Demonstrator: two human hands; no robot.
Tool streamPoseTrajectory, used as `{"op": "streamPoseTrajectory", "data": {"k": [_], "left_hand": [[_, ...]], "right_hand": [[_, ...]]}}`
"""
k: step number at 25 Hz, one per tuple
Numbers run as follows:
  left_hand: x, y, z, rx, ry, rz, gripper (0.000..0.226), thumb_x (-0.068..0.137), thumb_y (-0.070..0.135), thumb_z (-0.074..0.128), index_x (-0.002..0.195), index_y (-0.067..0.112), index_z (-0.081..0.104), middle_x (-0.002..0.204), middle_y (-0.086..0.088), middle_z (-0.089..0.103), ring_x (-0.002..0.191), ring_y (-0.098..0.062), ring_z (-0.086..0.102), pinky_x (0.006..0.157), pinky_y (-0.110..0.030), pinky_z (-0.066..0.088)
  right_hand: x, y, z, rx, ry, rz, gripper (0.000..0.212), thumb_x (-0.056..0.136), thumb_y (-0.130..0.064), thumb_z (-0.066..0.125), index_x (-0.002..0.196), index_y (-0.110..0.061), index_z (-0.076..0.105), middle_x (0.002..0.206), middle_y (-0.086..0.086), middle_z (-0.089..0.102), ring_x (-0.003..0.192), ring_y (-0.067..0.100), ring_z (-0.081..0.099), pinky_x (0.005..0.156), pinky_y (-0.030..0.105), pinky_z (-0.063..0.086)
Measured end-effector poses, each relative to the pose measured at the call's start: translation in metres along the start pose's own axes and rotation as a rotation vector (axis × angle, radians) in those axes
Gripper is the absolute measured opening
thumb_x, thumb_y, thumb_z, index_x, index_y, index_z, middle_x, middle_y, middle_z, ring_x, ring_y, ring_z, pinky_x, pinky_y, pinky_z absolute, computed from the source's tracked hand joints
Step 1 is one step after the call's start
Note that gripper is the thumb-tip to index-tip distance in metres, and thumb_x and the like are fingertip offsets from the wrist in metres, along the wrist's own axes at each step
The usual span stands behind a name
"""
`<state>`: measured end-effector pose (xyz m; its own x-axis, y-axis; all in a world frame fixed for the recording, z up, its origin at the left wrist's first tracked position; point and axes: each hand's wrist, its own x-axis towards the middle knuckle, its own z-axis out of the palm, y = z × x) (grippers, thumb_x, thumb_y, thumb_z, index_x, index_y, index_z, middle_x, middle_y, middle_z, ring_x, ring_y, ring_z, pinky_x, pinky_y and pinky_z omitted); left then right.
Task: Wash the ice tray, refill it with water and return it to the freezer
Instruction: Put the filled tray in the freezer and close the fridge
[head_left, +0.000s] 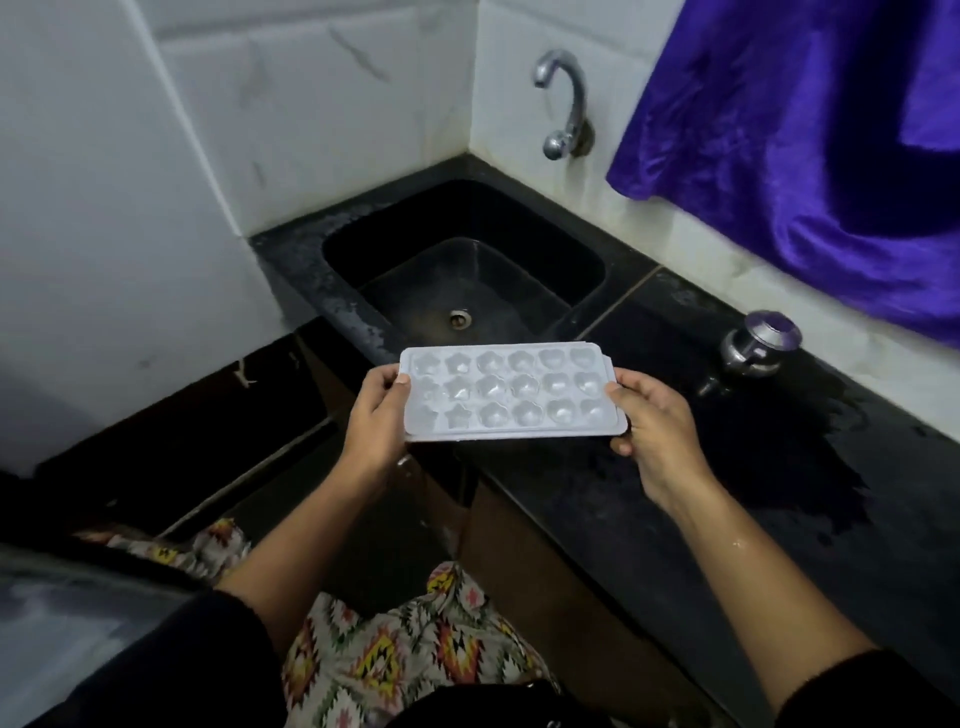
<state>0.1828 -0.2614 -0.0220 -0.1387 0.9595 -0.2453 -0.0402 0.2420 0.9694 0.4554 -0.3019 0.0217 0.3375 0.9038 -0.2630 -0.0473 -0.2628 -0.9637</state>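
A white plastic ice tray (509, 392) with several star, flower and heart shaped cells is held level in front of the black sink (582, 265). My left hand (376, 418) grips its left short end, thumb on top. Its right short end is held by my right hand (657, 423), thumb on the rim and fingers underneath. The cells look shiny; I cannot tell whether they hold water. A chrome tap (563, 104) curves out from the wall above the sink, with no water running.
A black stone counter (727, 467) runs to the right, wet in patches. A small metal pot with a purple lid (758, 345) stands on it near the wall. A purple cloth (810, 130) hangs at upper right. White tiled walls surround the sink corner.
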Motion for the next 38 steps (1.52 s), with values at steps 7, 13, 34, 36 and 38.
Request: {"op": "streamPoseTrajectory", "data": {"k": [7, 13, 34, 36, 38], "left_hand": [[-0.038, 0.000, -0.151, -0.106, 0.280, -0.007, 0.022, 0.111, 0.023, 0.046, 0.096, 0.017, 0.062, 0.104, -0.010, 0.068, 0.089, -0.023, 0.065, 0.072, -0.033, 0.054], [-0.095, -0.020, -0.251, -0.200, 0.552, -0.027, 0.020, 0.110, 0.021, 0.048, 0.101, 0.011, 0.063, 0.096, -0.009, 0.067, 0.085, -0.023, 0.064, 0.065, -0.029, 0.051], [-0.330, -0.080, -0.420, -0.434, 1.626, -0.069, 0.024, 0.112, 0.024, 0.047, 0.104, 0.011, 0.066, 0.093, -0.003, 0.072, 0.081, -0.019, 0.068, 0.066, -0.033, 0.051], [-0.347, -0.082, -0.424, -0.471, 1.734, -0.074, 0.023, 0.112, 0.021, 0.046, 0.103, 0.011, 0.065, 0.092, -0.003, 0.070, 0.080, -0.018, 0.066, 0.066, -0.031, 0.051], [-0.360, -0.081, -0.427, -0.507, 1.829, -0.069, 0.024, 0.112, 0.019, 0.046, 0.096, 0.013, 0.062, 0.088, -0.003, 0.067, 0.074, -0.015, 0.064, 0.060, -0.027, 0.051]], "right_hand": [[-0.037, 0.006, 0.144, -0.001, -0.236, 0.020, 0.016, 0.104, -0.019, 0.058, 0.113, -0.013, 0.070, 0.092, 0.007, 0.078, 0.053, 0.004, 0.057, 0.039, 0.017, 0.034], [-0.076, 0.016, 0.249, -0.052, -0.469, 0.041, 0.014, 0.105, -0.017, 0.058, 0.109, -0.011, 0.069, 0.082, 0.008, 0.074, 0.048, 0.007, 0.050, 0.036, 0.019, 0.030], [-0.287, 0.078, 0.549, -0.378, -1.476, 0.085, 0.012, 0.106, -0.016, 0.056, 0.105, -0.012, 0.067, 0.076, 0.006, 0.067, 0.045, 0.005, 0.050, 0.037, 0.018, 0.031], [-0.309, 0.084, 0.569, -0.427, -1.585, 0.087, 0.014, 0.107, -0.017, 0.055, 0.108, -0.011, 0.068, 0.078, 0.006, 0.068, 0.045, 0.004, 0.049, 0.037, 0.018, 0.030], [-0.332, 0.092, 0.586, -0.478, -1.681, 0.077, 0.016, 0.107, -0.019, 0.055, 0.110, -0.011, 0.068, 0.083, 0.008, 0.070, 0.050, 0.006, 0.051, 0.039, 0.018, 0.032]]}}
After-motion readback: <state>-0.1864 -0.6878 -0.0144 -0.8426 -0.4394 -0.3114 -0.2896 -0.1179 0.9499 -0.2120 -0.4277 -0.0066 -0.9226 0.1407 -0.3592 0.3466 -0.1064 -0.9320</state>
